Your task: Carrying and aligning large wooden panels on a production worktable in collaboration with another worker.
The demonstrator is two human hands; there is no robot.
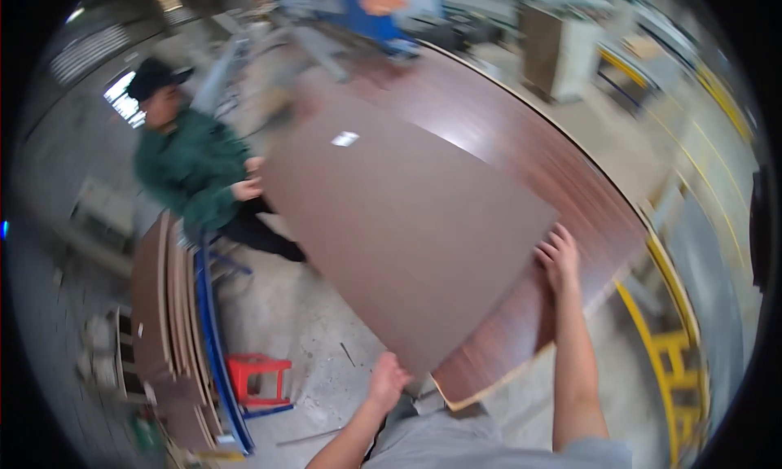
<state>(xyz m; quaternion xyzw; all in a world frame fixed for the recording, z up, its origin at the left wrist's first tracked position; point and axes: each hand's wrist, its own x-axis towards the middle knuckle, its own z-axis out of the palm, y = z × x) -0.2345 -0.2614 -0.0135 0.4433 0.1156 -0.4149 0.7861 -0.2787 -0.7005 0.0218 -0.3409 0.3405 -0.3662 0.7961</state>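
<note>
A large flat brown panel spans the middle of the view, with a small white label near its far end. My left hand is closed on its near left corner, fingers partly hidden by the panel. At its near right corner, my right hand grips the edge with bent fingers. Below the panel lies a glossy reddish-brown wood-grain sheet, part of it covered. Opposite me on the left, a co-worker in a green jacket has both hands at the panel's far left edge.
Several brown boards lean against a blue frame at lower left, beside a red stool. Yellow metal framing stands at right, near the sheet's edge. A blue machine part is at the far end.
</note>
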